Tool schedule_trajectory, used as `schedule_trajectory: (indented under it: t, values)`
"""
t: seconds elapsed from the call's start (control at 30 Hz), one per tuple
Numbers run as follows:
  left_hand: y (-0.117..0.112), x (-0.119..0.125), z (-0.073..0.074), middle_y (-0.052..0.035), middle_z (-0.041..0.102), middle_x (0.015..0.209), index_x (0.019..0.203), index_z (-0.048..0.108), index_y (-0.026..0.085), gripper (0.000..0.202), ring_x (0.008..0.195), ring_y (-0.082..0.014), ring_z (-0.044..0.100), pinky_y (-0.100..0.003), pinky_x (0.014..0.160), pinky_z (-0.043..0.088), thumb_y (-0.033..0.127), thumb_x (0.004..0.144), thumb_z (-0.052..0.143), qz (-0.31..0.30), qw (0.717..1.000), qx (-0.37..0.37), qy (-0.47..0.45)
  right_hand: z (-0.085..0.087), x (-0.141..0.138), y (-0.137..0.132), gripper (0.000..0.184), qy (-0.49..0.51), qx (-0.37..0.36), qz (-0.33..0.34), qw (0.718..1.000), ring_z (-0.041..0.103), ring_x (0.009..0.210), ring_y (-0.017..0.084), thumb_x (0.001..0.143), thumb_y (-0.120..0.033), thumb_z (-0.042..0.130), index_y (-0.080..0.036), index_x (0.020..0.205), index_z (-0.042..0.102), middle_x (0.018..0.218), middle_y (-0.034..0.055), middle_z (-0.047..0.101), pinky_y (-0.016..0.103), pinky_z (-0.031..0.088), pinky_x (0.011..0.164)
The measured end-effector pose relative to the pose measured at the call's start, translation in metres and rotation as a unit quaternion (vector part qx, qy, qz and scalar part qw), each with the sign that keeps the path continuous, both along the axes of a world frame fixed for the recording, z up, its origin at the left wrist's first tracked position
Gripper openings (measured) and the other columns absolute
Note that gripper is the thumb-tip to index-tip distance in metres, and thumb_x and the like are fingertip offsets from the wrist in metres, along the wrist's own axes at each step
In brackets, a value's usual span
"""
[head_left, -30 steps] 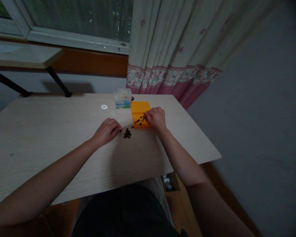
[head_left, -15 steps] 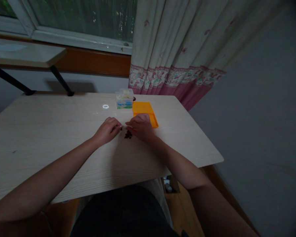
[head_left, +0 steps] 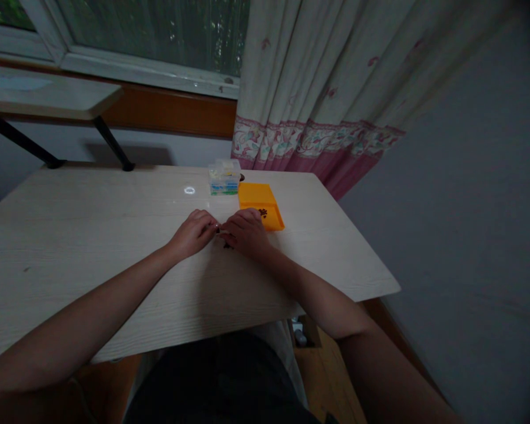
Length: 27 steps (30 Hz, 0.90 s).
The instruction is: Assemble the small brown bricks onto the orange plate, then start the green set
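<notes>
My left hand [head_left: 195, 232] is closed in a pinch on a small dark piece [head_left: 218, 230], too small to name. Against its fingertips come the fingers of my right hand [head_left: 246, 234], drawn together; whatever they hold is hidden. Below the right fingers a small pile of dark pieces [head_left: 228, 245] lies on the table, partly covered by that hand. Just beyond my right hand sits an orange tray [head_left: 276, 221], open, with several dark pieces [head_left: 262, 212] in it.
A clear plastic box [head_left: 224, 176] with blue and green contents stands behind the tray, a small dark round object [head_left: 242, 177] beside it. The light wooden table [head_left: 115, 235] carries a raised shelf [head_left: 70, 103] at the back left. A curtain [head_left: 300, 118] hangs behind.
My right hand has moved slightly left and down to my left fingertips, covering more of the dark pile and uncovering the dark pieces in the tray. My left hand has barely moved.
</notes>
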<state>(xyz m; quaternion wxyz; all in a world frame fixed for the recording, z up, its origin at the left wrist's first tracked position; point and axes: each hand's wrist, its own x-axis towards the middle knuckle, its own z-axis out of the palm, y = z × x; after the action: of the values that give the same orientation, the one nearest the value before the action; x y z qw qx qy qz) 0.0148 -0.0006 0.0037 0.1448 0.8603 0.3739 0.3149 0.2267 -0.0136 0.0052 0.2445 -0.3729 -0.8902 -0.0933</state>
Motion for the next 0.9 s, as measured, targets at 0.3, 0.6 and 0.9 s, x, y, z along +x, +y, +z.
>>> schedule_trajectory:
  t: [0.3, 0.6, 0.9]
  values:
    - [0.000, 0.000, 0.000, -0.0057, 0.062, 0.085, 0.084, 0.061, 0.018, 0.024, 0.087, -0.0211, 0.054, -0.038, 0.085, 0.042, 0.031, 0.096, 0.044, -0.003, 1.000, 0.005, 0.001, 0.000, -0.002, -0.001, 0.022, -0.008, 0.029, 0.003, 1.000, 0.049, 0.105, 0.021, 0.097, -0.038, 0.049, -0.029, 0.102, 0.070, 0.097, 0.0024, 0.068, 0.039, 0.029, 0.100]
    - [0.003, -0.001, -0.003, -0.0051, 0.060, 0.083, 0.080, 0.057, 0.018, 0.031, 0.084, -0.0199, 0.054, -0.037, 0.084, 0.041, 0.035, 0.099, 0.039, -0.005, 1.000, 0.011, -0.001, 0.004, -0.004, -0.003, 0.021, -0.021, 0.026, 0.007, 0.999, 0.050, 0.101, 0.019, 0.098, -0.031, 0.050, -0.030, 0.099, 0.071, 0.091, 0.0018, 0.068, 0.038, 0.030, 0.096]
    - [0.003, -0.001, -0.003, -0.0057, 0.059, 0.082, 0.080, 0.057, 0.017, 0.034, 0.084, -0.0202, 0.053, -0.038, 0.085, 0.041, 0.034, 0.100, 0.036, -0.007, 1.000, 0.007, 0.005, 0.006, -0.001, -0.003, 0.019, 0.018, -0.011, 0.004, 1.000, 0.051, 0.099, 0.019, 0.095, -0.028, 0.056, -0.032, 0.104, 0.072, 0.094, 0.0010, 0.069, 0.038, 0.030, 0.093]
